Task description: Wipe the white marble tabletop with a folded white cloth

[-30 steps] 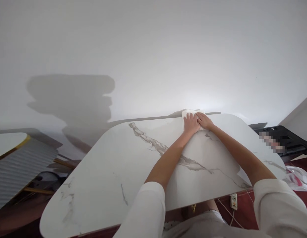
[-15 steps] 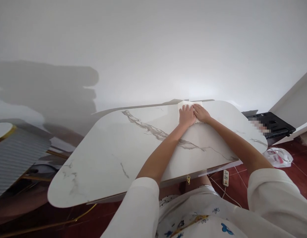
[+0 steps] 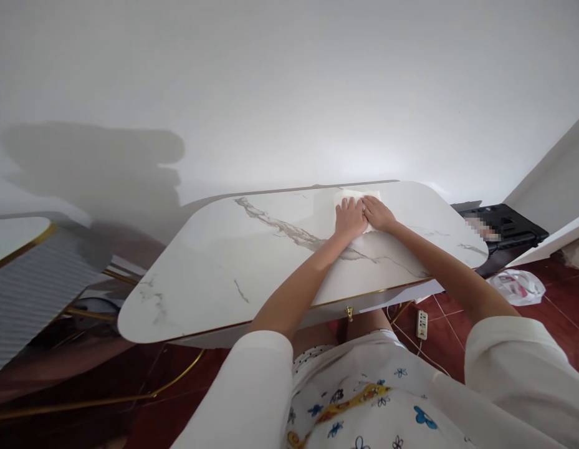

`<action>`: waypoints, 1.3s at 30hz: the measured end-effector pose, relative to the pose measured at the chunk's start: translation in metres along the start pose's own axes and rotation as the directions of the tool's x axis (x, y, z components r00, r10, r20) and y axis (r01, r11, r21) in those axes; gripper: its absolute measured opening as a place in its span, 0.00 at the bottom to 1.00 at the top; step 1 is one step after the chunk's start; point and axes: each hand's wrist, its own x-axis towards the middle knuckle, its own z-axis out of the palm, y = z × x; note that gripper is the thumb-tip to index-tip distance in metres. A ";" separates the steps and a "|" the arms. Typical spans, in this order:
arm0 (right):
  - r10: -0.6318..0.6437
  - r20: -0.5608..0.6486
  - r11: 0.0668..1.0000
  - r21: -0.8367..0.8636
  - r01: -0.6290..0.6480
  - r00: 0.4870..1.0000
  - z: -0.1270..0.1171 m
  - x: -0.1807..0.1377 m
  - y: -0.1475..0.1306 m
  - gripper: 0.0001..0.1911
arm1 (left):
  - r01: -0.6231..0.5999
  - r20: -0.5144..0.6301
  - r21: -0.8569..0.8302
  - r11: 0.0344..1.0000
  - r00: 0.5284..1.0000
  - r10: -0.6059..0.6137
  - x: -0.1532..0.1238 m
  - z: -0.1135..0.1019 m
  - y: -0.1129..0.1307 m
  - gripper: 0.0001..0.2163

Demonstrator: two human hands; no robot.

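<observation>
My left hand (image 3: 351, 218) presses a white cloth (image 3: 357, 196) down onto a white marble-patterned tabletop (image 3: 214, 262) near its back edge. Its fingers are bent a little over the cloth and point toward the wall. My right hand (image 3: 378, 213) bears on the same cloth from the right, fingers close together, its fingertips touching the left hand. Most of the cloth is hidden under both hands. A small gold knob (image 3: 349, 313) shows on the table's front, below the gold-trimmed edge.
A plain wall (image 3: 270, 93) stands close behind the table. To the left is a second white-topped piece with ribbed sides (image 3: 41, 280). At right are a black plastic case (image 3: 518, 224), a clear plastic bag (image 3: 518, 287) and a power strip (image 3: 422, 324) on red floor tiles.
My view has shifted, so the table's left end appears farther right and higher, and more of its front edge shows. My hands and the cloth have hardly moved on the tabletop.
</observation>
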 end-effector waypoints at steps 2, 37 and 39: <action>-0.004 -0.006 1.000 0.009 0.004 1.000 -0.003 -0.010 -0.006 0.27 | -0.011 0.001 0.014 1.000 1.000 0.011 -0.008 -0.002 0.002 0.21; -0.042 -0.020 0.996 -0.074 0.040 0.999 -0.060 -0.170 -0.035 0.30 | -0.197 0.074 -0.050 0.979 0.977 0.200 -0.120 -0.030 0.079 0.25; -0.040 -0.013 0.996 -0.079 0.039 0.999 -0.059 -0.164 -0.026 0.30 | -0.207 0.074 -0.065 0.976 0.975 0.211 -0.110 -0.027 0.079 0.25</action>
